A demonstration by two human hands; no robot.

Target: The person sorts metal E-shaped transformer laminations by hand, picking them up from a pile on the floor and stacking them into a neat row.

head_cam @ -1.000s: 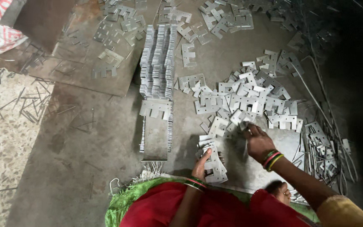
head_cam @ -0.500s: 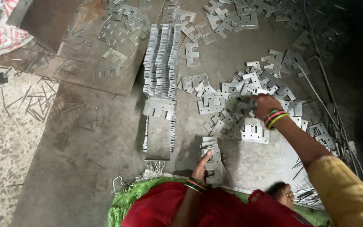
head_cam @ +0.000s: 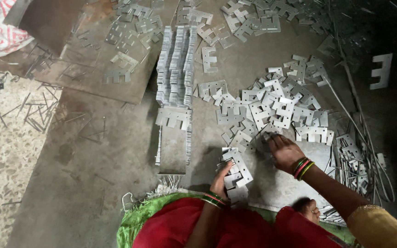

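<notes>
No container is seen; the metal plates lie straight on the floor (head_cam: pixel 93 183). A small stack of plates (head_cam: pixel 236 174) is held upright near the bottom edge of the floor by the left hand (head_cam: pixel 220 180), whose fingers are curled against the stack's left side. Just right of it, the right hand (head_cam: pixel 285 151) is laid flat, fingers spread wide, on the near edge of a loose heap of plates (head_cam: pixel 272 108) that covers the middle right of the floor; whether a plate is pinched under the fingers cannot be told. Bangles (head_cam: pixel 302 167) are worn at the right wrist.

A long, tidy row of stacked plates (head_cam: pixel 175 64) is set in the middle of the floor, running towards the top edge, with a tilted flat sheet (head_cam: pixel 173 149) at its near end. More plates are scattered on a rusty sheet (head_cam: pixel 93 59) at the top left. Thin metal strips (head_cam: pixel 359 156) are piled along the right edge, and small offcuts (head_cam: pixel 28 110) lie at the left edge. A red and green cloth (head_cam: pixel 161 220) is seen at the bottom edge.

Compared with half a second ago, the right hand has been drawn back from farther out on the heap to its near edge, close to the held stack. The left hand and its stack have stayed in place.
</notes>
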